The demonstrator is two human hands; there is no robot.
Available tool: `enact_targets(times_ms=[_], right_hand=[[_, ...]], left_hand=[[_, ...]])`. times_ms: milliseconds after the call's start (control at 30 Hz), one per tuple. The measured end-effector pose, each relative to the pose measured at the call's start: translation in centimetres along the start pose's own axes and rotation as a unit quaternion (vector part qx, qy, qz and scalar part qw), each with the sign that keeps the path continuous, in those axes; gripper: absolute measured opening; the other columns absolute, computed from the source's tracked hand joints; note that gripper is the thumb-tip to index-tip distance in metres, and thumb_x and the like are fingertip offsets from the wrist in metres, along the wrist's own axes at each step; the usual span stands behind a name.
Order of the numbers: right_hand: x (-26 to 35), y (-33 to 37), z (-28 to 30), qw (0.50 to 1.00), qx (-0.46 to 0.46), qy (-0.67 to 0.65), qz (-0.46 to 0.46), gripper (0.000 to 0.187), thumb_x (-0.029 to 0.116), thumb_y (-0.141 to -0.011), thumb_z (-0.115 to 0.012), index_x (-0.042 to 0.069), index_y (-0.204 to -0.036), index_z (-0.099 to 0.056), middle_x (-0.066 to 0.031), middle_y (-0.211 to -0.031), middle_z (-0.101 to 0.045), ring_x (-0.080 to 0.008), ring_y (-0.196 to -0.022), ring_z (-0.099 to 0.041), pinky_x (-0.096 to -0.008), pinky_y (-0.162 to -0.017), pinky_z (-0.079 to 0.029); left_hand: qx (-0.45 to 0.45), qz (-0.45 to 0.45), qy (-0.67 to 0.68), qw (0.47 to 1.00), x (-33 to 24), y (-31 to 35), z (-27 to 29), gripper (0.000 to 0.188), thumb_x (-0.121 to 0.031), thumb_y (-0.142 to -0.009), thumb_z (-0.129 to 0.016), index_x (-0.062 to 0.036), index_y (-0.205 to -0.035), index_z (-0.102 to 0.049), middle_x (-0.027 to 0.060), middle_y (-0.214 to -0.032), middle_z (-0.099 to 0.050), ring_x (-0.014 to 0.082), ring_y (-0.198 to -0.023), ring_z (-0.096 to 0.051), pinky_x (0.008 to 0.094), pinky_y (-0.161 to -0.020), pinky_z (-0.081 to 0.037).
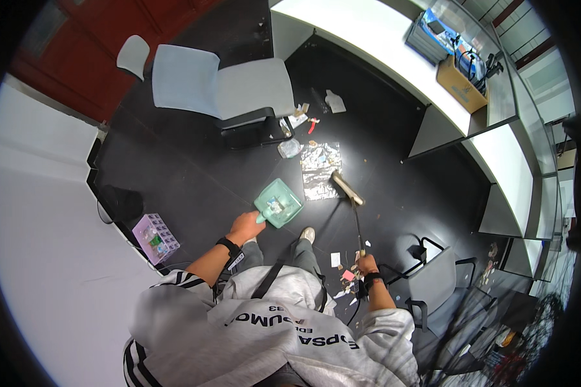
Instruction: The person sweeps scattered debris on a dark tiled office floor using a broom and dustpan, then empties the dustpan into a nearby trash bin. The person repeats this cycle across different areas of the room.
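Note:
My left hand is closed round the short handle of a green dustpan, which has a few scraps in its pan. My right hand grips the long thin handle of a broom. The broom's pale head is at the right edge of a clear plastic sheet on the dark floor. Close to the sheet's upper left is a crumpled clear plastic piece. Farther off are a red scrap and a whitish scrap.
A grey chair stands at the far left, and another chair at the right. Paper litter lies near my right hand. A purple basket sits by the left wall. White desks curve along the right, bearing a cardboard box.

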State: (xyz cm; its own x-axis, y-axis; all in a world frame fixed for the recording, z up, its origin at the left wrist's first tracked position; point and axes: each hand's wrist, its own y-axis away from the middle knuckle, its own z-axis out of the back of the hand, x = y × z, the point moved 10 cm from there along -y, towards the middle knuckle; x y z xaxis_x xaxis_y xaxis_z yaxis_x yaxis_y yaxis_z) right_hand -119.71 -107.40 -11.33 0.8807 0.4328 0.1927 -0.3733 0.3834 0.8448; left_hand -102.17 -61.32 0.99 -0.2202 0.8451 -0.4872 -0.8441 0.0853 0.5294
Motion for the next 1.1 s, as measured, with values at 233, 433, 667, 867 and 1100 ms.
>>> enact_targets(times_ms=[233, 433, 667, 867, 1100], right_hand=[[0.3, -4.4, -4.4, 0.917, 0.130, 0.343, 0.159, 0.035, 0.028, -0.078, -0.060, -0.005, -0.087, -0.066, -0.0275, -0.086, -0.064, -0.0410, -0.089, -0.062, -0.0436, -0.073, -0.050], [1.7, -2.0, -10.1, 0.803, 0.176, 0.454, 0.344, 0.033, 0.024, -0.079, -0.051, -0.004, -0.091, -0.065, -0.0276, -0.087, -0.063, -0.0421, -0.088, -0.062, -0.0458, -0.074, -0.049], [8.4, 4.6, -2.3, 0.898, 0.105, 0.372, 0.212, 0.035, 0.028, -0.080, -0.056, -0.001, -0.099, -0.060, -0.0264, -0.091, -0.064, -0.0410, -0.088, -0.062, -0.0463, -0.075, -0.048], [8.9, 6.7, 1.8, 0.955, 0.075, 0.270, 0.093, 0.028, 0.022, -0.078, -0.057, -0.001, -0.091, -0.065, -0.0215, -0.077, -0.065, -0.0311, -0.069, -0.065, -0.0387, -0.061, -0.049], [15.1, -3.0, -1.2, 0.973, 0.047, 0.159, 0.160, 0.014, 0.012, -0.077, -0.057, -0.001, -0.072, -0.057, -0.0089, -0.054, -0.052, -0.0210, -0.045, -0.049, -0.0329, -0.041, -0.034]], left_hand=[[-0.013, 0.031, -0.002, 0.999, -1.6, -0.4, 0.3, 0.024, -0.027, -0.076, -0.058, -0.0059, -0.088, -0.062, 0.0196, -0.083, -0.064, 0.0398, -0.081, -0.060, 0.0483, -0.072, -0.048], [0.000, 0.032, 0.002, 0.999, -0.6, 0.5, -0.7, 0.025, -0.027, -0.077, -0.059, -0.0085, -0.093, -0.063, 0.0197, -0.087, -0.064, 0.0406, -0.083, -0.060, 0.0498, -0.074, -0.047], [-0.017, 0.017, 0.028, 0.999, 2.7, 1.9, -1.3, 0.025, -0.026, -0.077, -0.059, -0.0062, -0.092, -0.061, 0.0205, -0.085, -0.064, 0.0407, -0.083, -0.060, 0.0500, -0.075, -0.047], [-0.039, 0.039, 0.019, 0.998, 4.4, 2.9, -0.2, 0.024, -0.028, -0.078, -0.060, -0.0061, -0.087, -0.059, 0.0197, -0.081, -0.064, 0.0410, -0.079, -0.060, 0.0506, -0.071, -0.047], [-0.025, 0.054, -0.004, 0.998, 4.1, 3.5, -0.8, 0.028, -0.028, -0.079, -0.059, -0.0035, -0.091, -0.059, 0.0207, -0.084, -0.064, 0.0387, -0.081, -0.062, 0.0470, -0.076, -0.047]])
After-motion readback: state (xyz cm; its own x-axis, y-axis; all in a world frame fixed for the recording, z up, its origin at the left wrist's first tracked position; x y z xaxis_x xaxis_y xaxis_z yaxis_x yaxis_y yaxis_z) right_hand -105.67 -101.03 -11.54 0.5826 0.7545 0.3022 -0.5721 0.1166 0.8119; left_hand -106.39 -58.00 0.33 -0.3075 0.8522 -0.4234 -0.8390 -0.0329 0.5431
